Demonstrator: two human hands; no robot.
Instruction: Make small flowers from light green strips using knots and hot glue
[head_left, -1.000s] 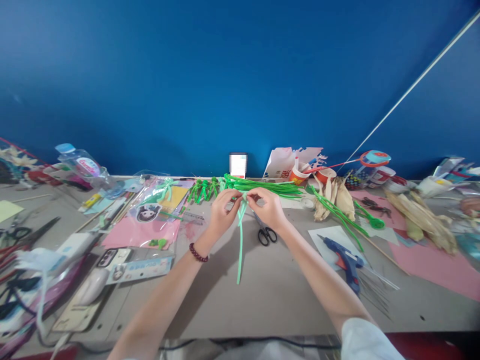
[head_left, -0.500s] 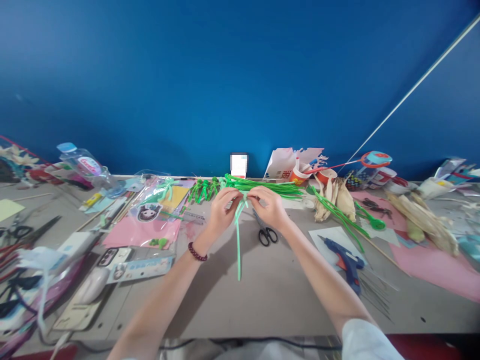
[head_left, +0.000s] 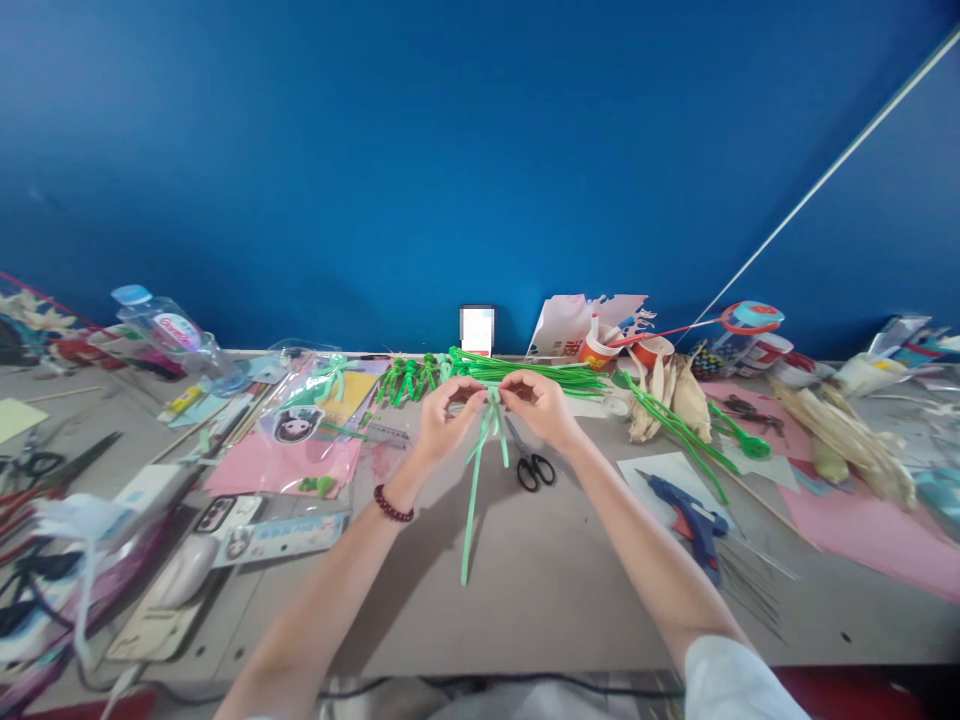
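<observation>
Between my two hands, above the middle of the table, is a pale green pipe-cleaner piece (head_left: 493,412), bunched at the top with several ends hanging down, one of them long. My left hand (head_left: 450,415) pinches its left side between thumb and fingers. On the other side my right hand (head_left: 536,408) pinches it the same way. Just beyond my hands lies a bundle of bright green pipe cleaners (head_left: 555,374). Black-handled scissors (head_left: 535,470) rest on the table below my right hand, their blades pointing away.
Several twisted green pipe-cleaner pieces (head_left: 407,380) lie left of the bundle. A blue glue gun (head_left: 694,525) rests at the right near thin wires. Pink paper (head_left: 289,465) and a computer mouse (head_left: 186,570) are on the left. A phone (head_left: 478,330) stands against the blue wall.
The pale green piece has turned slightly: its long end swings left and lower, and a shorter end now shows on the right. Both hands keep their pinch and have barely moved.
</observation>
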